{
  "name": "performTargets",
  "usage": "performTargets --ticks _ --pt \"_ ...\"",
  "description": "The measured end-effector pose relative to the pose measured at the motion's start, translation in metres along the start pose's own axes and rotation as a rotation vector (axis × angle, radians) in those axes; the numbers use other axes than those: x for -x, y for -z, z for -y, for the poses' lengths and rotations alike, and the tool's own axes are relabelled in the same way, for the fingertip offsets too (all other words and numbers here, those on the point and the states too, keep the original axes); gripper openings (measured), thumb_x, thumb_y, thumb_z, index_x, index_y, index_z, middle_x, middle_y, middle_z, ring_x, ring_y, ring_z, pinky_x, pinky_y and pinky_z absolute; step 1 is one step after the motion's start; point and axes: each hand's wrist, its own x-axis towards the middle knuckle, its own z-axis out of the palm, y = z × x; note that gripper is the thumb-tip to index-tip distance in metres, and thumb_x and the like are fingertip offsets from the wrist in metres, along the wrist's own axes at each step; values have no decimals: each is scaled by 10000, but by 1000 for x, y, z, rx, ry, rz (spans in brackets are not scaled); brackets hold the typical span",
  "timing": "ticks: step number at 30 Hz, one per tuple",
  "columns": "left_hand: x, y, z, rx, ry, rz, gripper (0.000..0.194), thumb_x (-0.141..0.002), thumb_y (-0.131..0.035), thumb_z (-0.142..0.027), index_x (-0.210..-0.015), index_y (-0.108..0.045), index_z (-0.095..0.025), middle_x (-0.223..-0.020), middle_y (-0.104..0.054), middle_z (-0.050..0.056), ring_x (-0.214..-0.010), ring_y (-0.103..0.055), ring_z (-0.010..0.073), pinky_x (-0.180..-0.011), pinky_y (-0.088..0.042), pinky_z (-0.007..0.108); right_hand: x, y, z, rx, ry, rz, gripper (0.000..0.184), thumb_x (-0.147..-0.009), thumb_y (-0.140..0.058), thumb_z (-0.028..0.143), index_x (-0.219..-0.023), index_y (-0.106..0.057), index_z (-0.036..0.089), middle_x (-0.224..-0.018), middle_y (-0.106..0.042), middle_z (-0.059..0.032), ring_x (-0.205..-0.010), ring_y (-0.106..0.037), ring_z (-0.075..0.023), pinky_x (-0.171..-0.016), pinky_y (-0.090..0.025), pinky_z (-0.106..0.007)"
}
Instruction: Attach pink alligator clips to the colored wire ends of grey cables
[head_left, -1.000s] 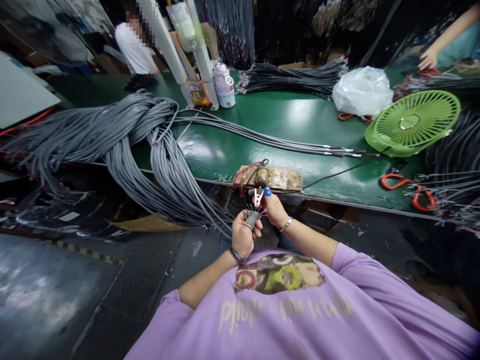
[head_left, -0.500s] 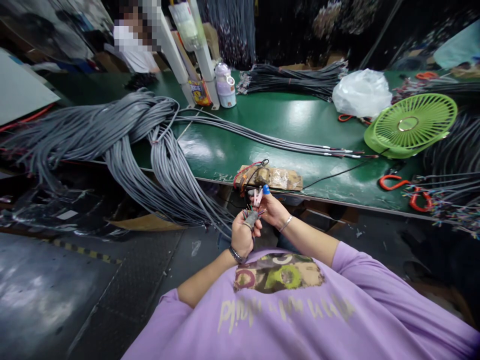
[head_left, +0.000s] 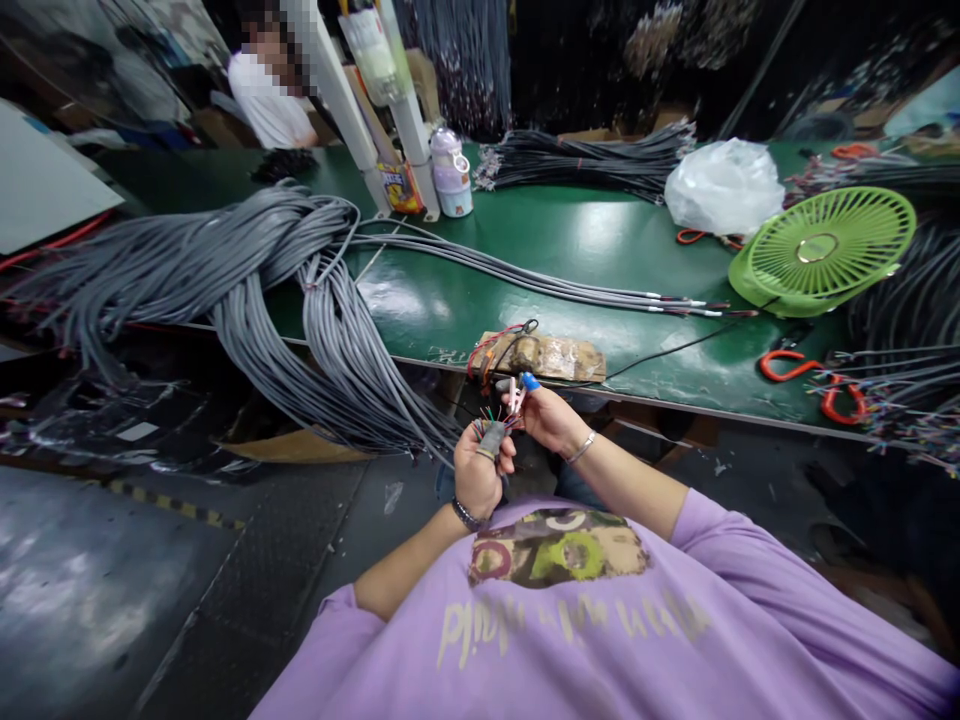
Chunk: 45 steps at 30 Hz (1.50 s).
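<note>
My left hand (head_left: 475, 482) is closed around the end of a grey cable (head_left: 491, 440), with thin coloured wires (head_left: 487, 418) fanning out past the fingers. Just to its right, my right hand (head_left: 553, 420) pinches a small pale pink clip-shaped tool (head_left: 516, 396) close to those wires. A blue cover (head_left: 529, 382) sits on one fingertip of that hand. Whether the tool's jaws touch a wire is too small to tell. From the left, a thick bundle of grey cables (head_left: 345, 340) hangs over the table edge and runs down toward my left hand.
On the green table (head_left: 600, 240) lie a wooden block (head_left: 562, 358) with wires, a green fan (head_left: 817, 250), a plastic bag (head_left: 724, 185), a bottle (head_left: 451, 175) and black cables (head_left: 585, 160). Red-handled hooks (head_left: 844, 398) and loose wires are at right. A person (head_left: 266, 95) is behind, left.
My left hand has shifted slightly left with the cable end, widening the gap between my hands. The blue-covered fingertip has tilted a little lower. Another person's arm at upper right has left the view.
</note>
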Motion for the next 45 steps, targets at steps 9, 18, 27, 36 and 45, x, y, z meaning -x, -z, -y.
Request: performTargets --ticks 9,18,27,36,45 --pt "-1 -1 -2 -31 -61 12 320 -731 -694 -445 -742 -520 -176 -552 -602 -43 -344 -451 40 -339 -275 153 -2 8 -7 65 56 17 431 -818 -582 572 -809 -654 147 -741 -668 -39 -563 -550 -101 -530 -479 -232" --pt "-4 0 8 -130 -47 38 319 -758 -672 -450 -759 -527 -166 -565 -605 -36 -357 -458 38 -341 -264 148 -8 -3 -9 -123 -17 -45 414 -792 -624 559 -732 -612 150 -612 -613 -2 -478 -508 -85 -458 -436 -206" --pt "-1 0 9 -139 -47 51 327 -746 -677 -459 -741 -524 -171 -564 -605 -38 -355 -455 42 -354 -292 157 -8 -3 -10 -107 27 -28 414 -759 -659 567 -756 -608 156 -602 -609 13 -455 -506 -75 -439 -429 -194" --pt "-3 -1 9 -142 -29 18 352 -725 -691 -480 -730 -522 -171 -554 -603 -38 -349 -453 39 -345 -273 151 -9 -4 -10 -125 20 -25 381 -784 -655 523 -756 -628 144 -601 -610 3 -467 -496 -86 -448 -409 -209" --pt "2 3 4 -158 -22 16 274 -718 -706 -405 -729 -543 -185 -555 -607 -41 -358 -446 45 -355 -316 149 -1 -4 -13 -106 -18 10 534 -812 -492 674 -789 -614 155 -630 -609 -14 -518 -540 -102 -516 -461 -223"
